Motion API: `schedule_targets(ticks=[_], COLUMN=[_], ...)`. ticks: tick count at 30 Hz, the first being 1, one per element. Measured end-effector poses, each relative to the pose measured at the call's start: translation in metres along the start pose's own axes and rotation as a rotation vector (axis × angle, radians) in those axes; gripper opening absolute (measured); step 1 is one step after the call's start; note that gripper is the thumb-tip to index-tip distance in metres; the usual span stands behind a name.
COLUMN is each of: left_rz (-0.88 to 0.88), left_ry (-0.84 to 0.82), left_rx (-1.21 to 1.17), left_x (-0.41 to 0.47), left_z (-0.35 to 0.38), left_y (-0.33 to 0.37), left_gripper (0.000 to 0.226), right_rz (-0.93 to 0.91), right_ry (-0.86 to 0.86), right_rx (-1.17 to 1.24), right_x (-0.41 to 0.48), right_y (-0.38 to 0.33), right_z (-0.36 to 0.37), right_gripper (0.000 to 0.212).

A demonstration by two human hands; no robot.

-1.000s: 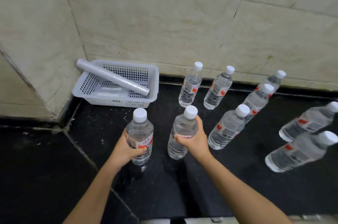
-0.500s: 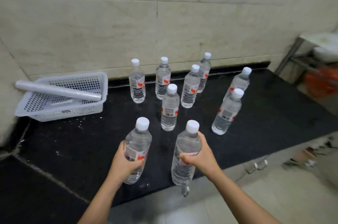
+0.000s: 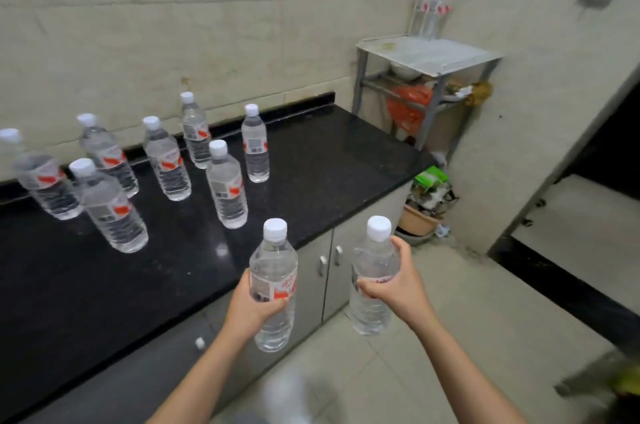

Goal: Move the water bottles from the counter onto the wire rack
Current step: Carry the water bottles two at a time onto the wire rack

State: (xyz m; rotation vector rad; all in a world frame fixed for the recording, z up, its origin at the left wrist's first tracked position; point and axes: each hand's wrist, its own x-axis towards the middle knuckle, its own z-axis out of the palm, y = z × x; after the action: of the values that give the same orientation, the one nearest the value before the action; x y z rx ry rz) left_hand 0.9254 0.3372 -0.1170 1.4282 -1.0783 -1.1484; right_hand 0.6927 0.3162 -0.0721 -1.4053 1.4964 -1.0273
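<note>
Bottles in transit: left hand (image 3: 251,307) and right hand (image 3: 398,288) each clamp one off the counter (image 3: 329,160); seven remain standing there (a few already top the rack (image 3: 429,55), blurred)

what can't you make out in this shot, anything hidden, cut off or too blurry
- Head view: bottles on the rack are blurred, so their count is unclear.
- Lower shelf of the wire rack: contents sit in shadow behind an orange bag.
- Leftmost counter bottle: close to the left edge and smeared, label unreadable.
- Labels under the left hand and right hand: covered by fingers.
- Bottom edge: a pale blur, unidentifiable.
</note>
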Motion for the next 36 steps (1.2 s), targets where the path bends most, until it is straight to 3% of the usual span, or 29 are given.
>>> schedule_targets(ticks=[3,8,12,23,29,36], left_rz=[0.021,0.055,0.070,0.102,0.051,0.084], left_ry=[-0.072,-0.167,-0.229,-0.335,-0.395,-0.454], left_rx=[0.038,0.074,0.055,-0.052,-0.087,-0.083], left_x=[0.010,0.026,0.052,0.181,0.234,0.283], left_z=[0.033,0.084,0.124,0.292,0.371,0.437], left_y=[0.012,0.030,0.033,0.050,0.066,0.095], left_gripper=[0.082,0.057,0.062,0.080,0.064,0.068], right_rz=[0.023,0.098,0.118,0.172,0.196,0.177], right_ry=[0.100,0.189,0.232,0.229,0.255,0.325], right_rx=[0.020,0.023,0.018,-0.005,-0.040,0.030], right_x=[-0.004,0.000,0.018,0.148,0.208,0.264], right_y=[0.012,0.036,0.050,0.076,0.085,0.092], right_z=[-0.043,-0.089,-0.122,-0.252,-0.310,-0.363], right_gripper=[0.069,0.072,0.071,0.071,0.066,0.064])
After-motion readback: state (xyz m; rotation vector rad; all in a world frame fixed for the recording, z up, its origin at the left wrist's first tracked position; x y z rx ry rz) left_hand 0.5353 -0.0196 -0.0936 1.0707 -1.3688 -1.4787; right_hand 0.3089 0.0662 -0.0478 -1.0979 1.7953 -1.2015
